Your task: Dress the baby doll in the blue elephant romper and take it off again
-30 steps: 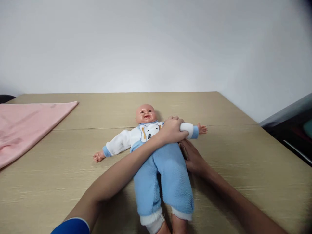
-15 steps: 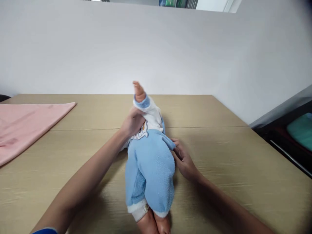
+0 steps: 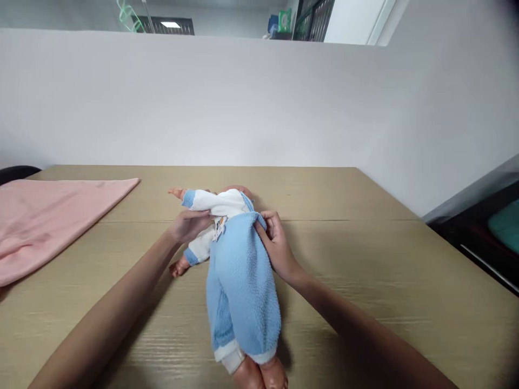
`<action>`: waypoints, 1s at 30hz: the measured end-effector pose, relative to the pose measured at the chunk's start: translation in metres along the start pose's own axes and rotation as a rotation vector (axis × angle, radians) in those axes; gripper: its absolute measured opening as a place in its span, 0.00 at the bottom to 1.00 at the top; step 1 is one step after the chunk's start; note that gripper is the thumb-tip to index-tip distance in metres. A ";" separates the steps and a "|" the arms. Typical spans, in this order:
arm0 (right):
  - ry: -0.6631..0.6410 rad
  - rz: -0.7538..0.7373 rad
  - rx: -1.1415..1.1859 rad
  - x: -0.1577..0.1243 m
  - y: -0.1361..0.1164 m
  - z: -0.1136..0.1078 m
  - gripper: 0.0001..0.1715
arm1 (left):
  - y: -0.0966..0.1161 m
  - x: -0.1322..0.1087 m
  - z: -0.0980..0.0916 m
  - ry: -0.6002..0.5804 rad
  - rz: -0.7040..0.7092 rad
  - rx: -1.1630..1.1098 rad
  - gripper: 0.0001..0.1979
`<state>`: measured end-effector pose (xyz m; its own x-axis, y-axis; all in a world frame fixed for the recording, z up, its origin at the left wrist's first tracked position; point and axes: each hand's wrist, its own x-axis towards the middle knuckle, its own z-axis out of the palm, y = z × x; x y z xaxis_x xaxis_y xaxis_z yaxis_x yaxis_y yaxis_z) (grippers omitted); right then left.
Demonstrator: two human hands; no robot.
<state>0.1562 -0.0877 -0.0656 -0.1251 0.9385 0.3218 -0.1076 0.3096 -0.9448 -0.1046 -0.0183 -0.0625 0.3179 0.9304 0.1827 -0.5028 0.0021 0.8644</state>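
Observation:
A baby doll (image 3: 231, 202) in a white top and blue fleece trousers (image 3: 243, 281) lies on its side, its feet towards me and both arms pointing left. My left hand (image 3: 190, 224) is closed on the doll's front at the chest, just under the upper white sleeve (image 3: 219, 202); some fingertips are hidden there. At the back of the waist, my right hand (image 3: 278, 243) pinches the blue waistband between thumb and fingers. Most of the doll's head is hidden behind its shoulder.
A pink cloth (image 3: 60, 216) lies on the left part of the wooden table (image 3: 365, 270). Behind the table rises a white wall (image 3: 251, 102). A dark frame with a teal item (image 3: 505, 224) stands beyond the right edge.
The doll has rolled further onto its side, and its raised arm has swung down to the left. My left hand has shifted left; my right hand has moved up along the waistband.

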 end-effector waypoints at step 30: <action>-0.435 -0.077 -0.333 0.019 -0.032 0.018 0.12 | -0.028 -0.008 -0.058 0.188 -0.284 -0.501 0.16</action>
<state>0.1399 -0.0821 -0.0283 -0.5327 0.7833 0.3205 0.1758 0.4729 -0.8634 -0.1398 -0.0040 -0.1158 0.3706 0.9169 -0.1481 -0.7510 0.3897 0.5330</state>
